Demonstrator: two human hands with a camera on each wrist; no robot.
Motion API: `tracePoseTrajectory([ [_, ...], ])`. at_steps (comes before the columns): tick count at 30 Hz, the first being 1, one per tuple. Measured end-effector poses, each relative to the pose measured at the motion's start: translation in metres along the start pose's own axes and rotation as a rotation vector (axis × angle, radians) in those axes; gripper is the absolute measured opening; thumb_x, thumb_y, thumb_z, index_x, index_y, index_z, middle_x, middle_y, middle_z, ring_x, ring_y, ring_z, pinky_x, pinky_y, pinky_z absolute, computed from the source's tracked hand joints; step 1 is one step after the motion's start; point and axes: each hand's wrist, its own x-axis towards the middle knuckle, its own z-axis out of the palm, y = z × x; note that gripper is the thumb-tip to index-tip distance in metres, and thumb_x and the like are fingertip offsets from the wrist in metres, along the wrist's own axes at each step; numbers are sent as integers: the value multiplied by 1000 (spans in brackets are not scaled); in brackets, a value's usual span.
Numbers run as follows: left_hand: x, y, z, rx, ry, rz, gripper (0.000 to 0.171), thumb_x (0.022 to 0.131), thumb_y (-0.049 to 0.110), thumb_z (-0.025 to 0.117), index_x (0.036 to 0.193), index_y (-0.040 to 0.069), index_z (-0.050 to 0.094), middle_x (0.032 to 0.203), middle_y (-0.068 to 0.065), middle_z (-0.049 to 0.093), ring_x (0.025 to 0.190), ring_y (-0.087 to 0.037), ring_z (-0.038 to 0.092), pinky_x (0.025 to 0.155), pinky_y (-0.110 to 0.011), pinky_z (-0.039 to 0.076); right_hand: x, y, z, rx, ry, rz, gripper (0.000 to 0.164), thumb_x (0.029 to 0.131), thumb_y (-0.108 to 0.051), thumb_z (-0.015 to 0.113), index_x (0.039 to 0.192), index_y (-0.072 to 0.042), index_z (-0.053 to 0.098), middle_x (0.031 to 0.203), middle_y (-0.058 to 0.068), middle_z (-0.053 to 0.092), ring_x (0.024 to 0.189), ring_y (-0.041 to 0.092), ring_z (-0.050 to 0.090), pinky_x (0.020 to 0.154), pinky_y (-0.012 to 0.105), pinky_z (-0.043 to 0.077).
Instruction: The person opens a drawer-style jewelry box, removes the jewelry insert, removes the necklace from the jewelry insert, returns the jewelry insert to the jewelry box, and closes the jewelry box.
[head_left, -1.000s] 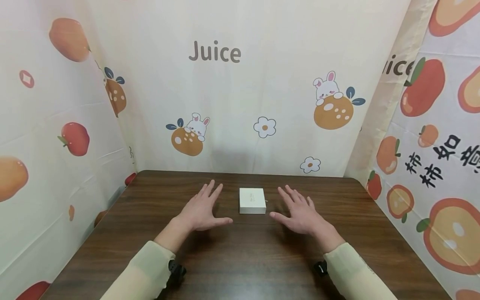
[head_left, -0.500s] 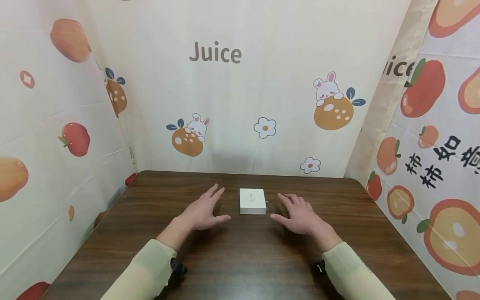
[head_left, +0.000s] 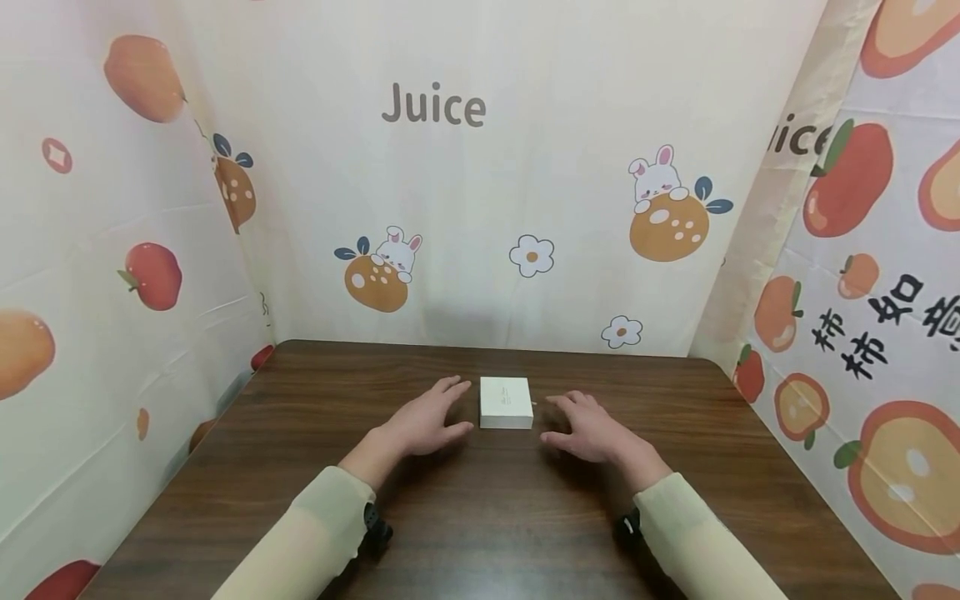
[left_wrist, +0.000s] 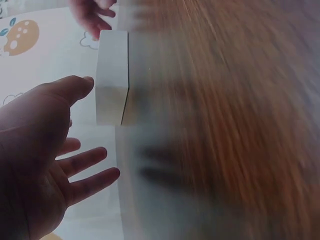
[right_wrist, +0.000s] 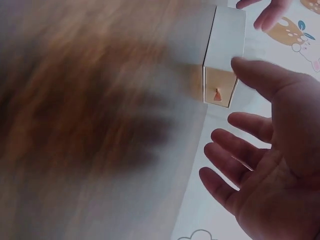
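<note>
A small white box (head_left: pixel 506 402) with faint print on its lid lies on the brown wooden table (head_left: pixel 480 517). Its right end, seen in the right wrist view, is a drawer front (right_wrist: pixel 220 86) with a small pinkish pull tab (right_wrist: pixel 217 95). Just left of the box is my left hand (head_left: pixel 427 419), fingers spread and slightly bent, holding nothing. On the other side my right hand (head_left: pixel 588 429) hovers with loosely bent fingers, near the tab end, also holding nothing. The left wrist view shows the left thumb (left_wrist: pixel 75 89) close to the box's left end.
A pale curtain (head_left: pixel 480 183) printed with fruit and rabbits stands behind the table's far edge. More fruit-printed cloth (head_left: pixel 847 292) hangs at the right side, and a similar sheet (head_left: pixel 97 217) at the left. Dark cameras are strapped under both wrists.
My left hand has moved right, closer to the box. The right hand's fingers have bent more and its forearm has shifted slightly left. The box stays where it was.
</note>
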Motion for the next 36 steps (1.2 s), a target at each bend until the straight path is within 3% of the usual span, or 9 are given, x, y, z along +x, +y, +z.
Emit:
tracePoseTrajectory([
  [7, 19, 11, 10, 12, -24, 63, 69, 108, 36, 71, 168, 13, 46, 178, -13, 37, 158, -33, 49, 126, -53, 48, 20, -5, 4, 37, 38, -4, 54, 107, -25, 72, 155, -5, 59, 154, 20, 61, 142, 39, 59, 120, 61, 49],
  [12, 27, 15, 14, 26, -39, 73, 63, 109, 34, 69, 166, 15, 50, 178, -11, 39, 159, -32, 48, 127, -52, 46, 33, -11, 7, 57, 59, 27, 46, 106, -19, 72, 149, -3, 64, 143, 19, 69, 129, 34, 68, 114, 57, 55],
  [18, 30, 17, 18, 34, -41, 86, 56, 110, 29, 69, 161, 10, 56, 173, -9, 48, 160, -30, 48, 130, -51, 43, 44, -13, 15, 85, 68, 56, 34, 107, -14, 69, 139, -2, 71, 130, 15, 76, 116, 28, 72, 109, 54, 59],
  [23, 32, 16, 20, 14, -30, 114, 54, 110, 23, 69, 160, 8, 57, 172, -10, 49, 157, -30, 52, 128, -50, 45, 51, -13, 18, 96, 91, 61, 25, 109, -16, 68, 128, -5, 78, 120, 11, 79, 99, 23, 68, 101, 49, 60],
  [28, 34, 14, 21, 1, -35, 122, 53, 110, 22, 69, 160, 9, 57, 172, -10, 48, 155, -31, 54, 127, -50, 46, 55, -14, 19, 103, 128, 86, 17, 108, -16, 69, 114, -7, 83, 99, 6, 77, 84, 21, 62, 84, 41, 59],
  [36, 36, 10, 23, -4, -33, 141, 51, 110, 21, 68, 159, 8, 58, 170, -12, 50, 154, -31, 55, 126, -48, 47, 57, -14, 21, 122, 135, 150, 14, 108, -17, 70, 104, -9, 81, 87, 5, 69, 79, 20, 61, 75, 34, 54],
])
